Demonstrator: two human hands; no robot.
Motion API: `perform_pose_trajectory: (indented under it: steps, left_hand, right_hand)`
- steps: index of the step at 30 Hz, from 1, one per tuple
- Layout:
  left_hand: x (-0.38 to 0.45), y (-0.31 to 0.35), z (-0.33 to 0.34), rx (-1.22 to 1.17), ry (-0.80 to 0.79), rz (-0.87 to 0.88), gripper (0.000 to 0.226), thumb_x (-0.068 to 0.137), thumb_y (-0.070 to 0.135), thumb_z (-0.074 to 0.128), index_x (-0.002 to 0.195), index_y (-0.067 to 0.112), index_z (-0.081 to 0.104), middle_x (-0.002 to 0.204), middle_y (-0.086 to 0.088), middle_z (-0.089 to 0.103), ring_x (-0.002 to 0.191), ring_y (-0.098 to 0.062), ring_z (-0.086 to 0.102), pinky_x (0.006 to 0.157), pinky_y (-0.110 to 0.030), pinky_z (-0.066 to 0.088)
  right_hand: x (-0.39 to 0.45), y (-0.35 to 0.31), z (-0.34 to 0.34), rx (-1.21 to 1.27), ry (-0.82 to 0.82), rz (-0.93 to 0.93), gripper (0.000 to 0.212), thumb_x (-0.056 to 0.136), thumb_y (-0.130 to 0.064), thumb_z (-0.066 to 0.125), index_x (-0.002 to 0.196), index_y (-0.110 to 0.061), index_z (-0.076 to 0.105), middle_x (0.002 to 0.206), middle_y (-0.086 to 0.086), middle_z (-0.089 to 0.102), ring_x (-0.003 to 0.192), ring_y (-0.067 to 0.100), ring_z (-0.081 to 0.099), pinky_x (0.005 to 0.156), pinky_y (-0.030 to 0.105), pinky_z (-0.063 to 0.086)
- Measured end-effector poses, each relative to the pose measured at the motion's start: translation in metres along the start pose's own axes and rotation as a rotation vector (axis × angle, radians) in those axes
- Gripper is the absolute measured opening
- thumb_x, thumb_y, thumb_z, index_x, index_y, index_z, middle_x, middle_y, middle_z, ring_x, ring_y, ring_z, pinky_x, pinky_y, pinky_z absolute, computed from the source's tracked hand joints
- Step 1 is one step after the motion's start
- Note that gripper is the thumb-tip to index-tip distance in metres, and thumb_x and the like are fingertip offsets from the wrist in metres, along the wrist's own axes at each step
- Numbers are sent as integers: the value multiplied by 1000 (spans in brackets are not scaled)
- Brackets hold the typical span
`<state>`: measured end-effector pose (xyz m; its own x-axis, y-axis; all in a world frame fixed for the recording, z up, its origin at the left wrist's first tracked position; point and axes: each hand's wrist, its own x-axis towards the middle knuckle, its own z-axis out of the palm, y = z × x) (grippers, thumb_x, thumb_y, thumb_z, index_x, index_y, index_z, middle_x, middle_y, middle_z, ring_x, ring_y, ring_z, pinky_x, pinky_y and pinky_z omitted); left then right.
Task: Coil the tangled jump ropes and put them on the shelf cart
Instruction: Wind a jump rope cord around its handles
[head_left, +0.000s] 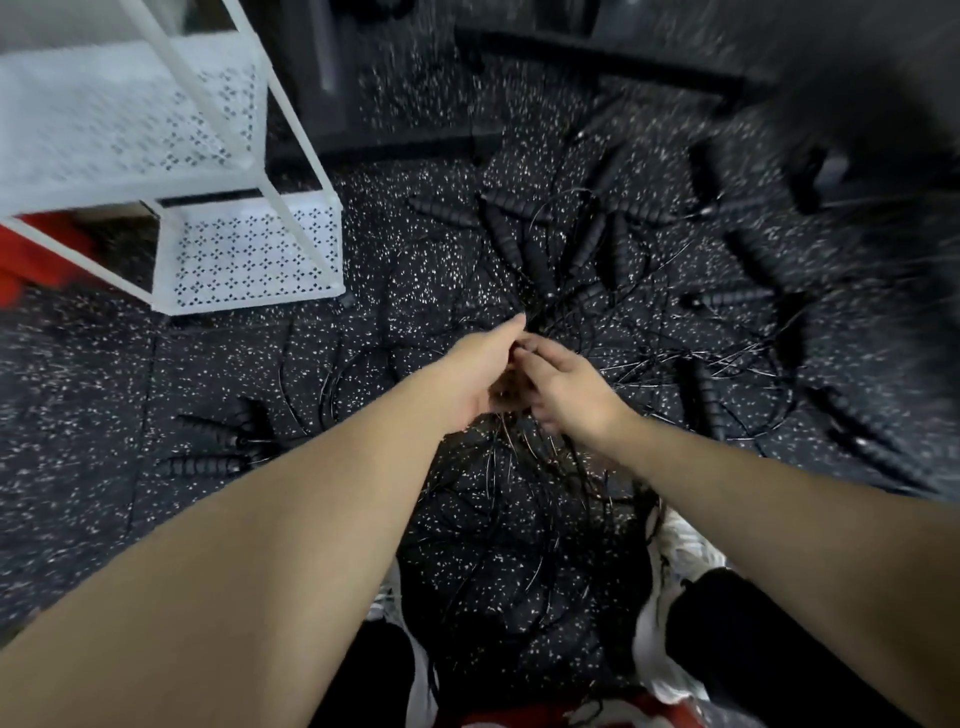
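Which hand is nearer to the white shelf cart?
Left. The left hand lies right of and below the shelf cart, on the cart's side of the ropes. The right hand touches the left from its far side, farther away.

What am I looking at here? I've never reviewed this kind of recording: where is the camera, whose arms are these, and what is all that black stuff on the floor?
There is one picture, from a wide-angle camera on a person's head, looking down, so the arms are the wearer's own. The left hand and right hand meet over a speckled black floor and pinch thin black cords between them. Those cords belong to tangled jump ropes; the ribbed black sticks are their handles. The white perforated shelf cart at upper left is where the ropes should end up. None shows on its visible shelves yet.
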<state>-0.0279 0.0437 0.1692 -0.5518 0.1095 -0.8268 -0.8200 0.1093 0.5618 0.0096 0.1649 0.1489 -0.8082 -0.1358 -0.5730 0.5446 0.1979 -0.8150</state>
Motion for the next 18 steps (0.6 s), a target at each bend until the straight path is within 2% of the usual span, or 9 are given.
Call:
perform_pose_trajectory:
  steps: [3, 5, 7, 9, 10, 12, 15, 16, 18]
  left_hand:
    - [-32, 10, 6, -36, 20, 41, 35, 109, 41, 47, 106, 13, 68, 110, -9, 72, 98, -29, 71, 86, -49, 63]
    - [-54, 16, 8, -90, 9, 57, 39, 111, 38, 40, 105, 11, 68, 100, -8, 73, 89, -26, 69, 75, -43, 62]
    - [-76, 19, 10, -162, 0, 72, 40, 113, 36, 34, 111, 10, 65, 93, -8, 78, 85, -24, 71, 71, -37, 57]
    - [-95, 22, 11, -226, 8, 84, 36, 113, 32, 33, 111, 11, 62, 88, -10, 78, 83, -26, 73, 72, -38, 57]
    - [-105, 23, 11, -263, 14, 92, 33, 113, 29, 35, 108, 11, 61, 81, -9, 75, 79, -27, 73, 72, -39, 56]
    - [-123, 27, 13, -361, 23, 94, 27, 112, 22, 36, 101, 11, 59, 63, -2, 57, 68, -23, 62, 74, -40, 55]
    - [-153, 35, 17, -531, -9, 89, 27, 111, 21, 36, 91, 14, 52, 57, 5, 34, 57, -15, 37, 73, -35, 46]
    - [-163, 37, 19, -573, -22, 96, 27, 111, 24, 36, 89, 15, 50, 58, 5, 31, 56, -14, 34, 72, -33, 43]
    - [-180, 38, 22, -603, -38, 132, 24, 111, 28, 41, 91, 16, 49, 60, 5, 36, 57, -13, 36, 70, -31, 43]
  right_hand:
    - [-27, -24, -10, -56, -57, 27, 29, 107, -34, 44, 134, -31, 56, 61, -7, 47, 49, 8, 40, 45, 24, 34]
    - [-49, -36, -18, -107, -132, 42, 24, 106, -38, 47, 121, -25, 61, 66, -2, 54, 53, 11, 47, 51, 26, 41]
    - [-72, -41, -28, -239, -189, 42, 29, 104, -44, 50, 107, -19, 65, 66, 1, 64, 61, 15, 59, 67, 31, 50]
    - [-92, -45, -39, -366, -214, 54, 32, 103, -46, 52, 99, -19, 67, 71, 2, 70, 73, 16, 66, 82, 33, 48]
    - [-100, -47, -44, -388, -217, 62, 31, 103, -44, 53, 96, -18, 68, 73, 3, 71, 75, 15, 66, 81, 32, 47]
    - [-117, -53, -53, -494, -204, 57, 29, 102, -45, 55, 93, -20, 66, 74, -1, 72, 63, 7, 62, 67, 24, 46]
    - [-140, -57, -61, -691, -141, 17, 38, 100, -55, 52, 88, -21, 63, 64, -12, 68, 42, -3, 49, 48, 15, 37]
    - [-146, -58, -62, -689, -120, 7, 43, 100, -58, 50, 87, -19, 62, 66, -10, 67, 44, -1, 50, 49, 15, 38]
    - [-158, -57, -63, -649, -90, -26, 48, 99, -62, 46, 85, -17, 57, 70, -3, 61, 55, 8, 52, 59, 23, 42]
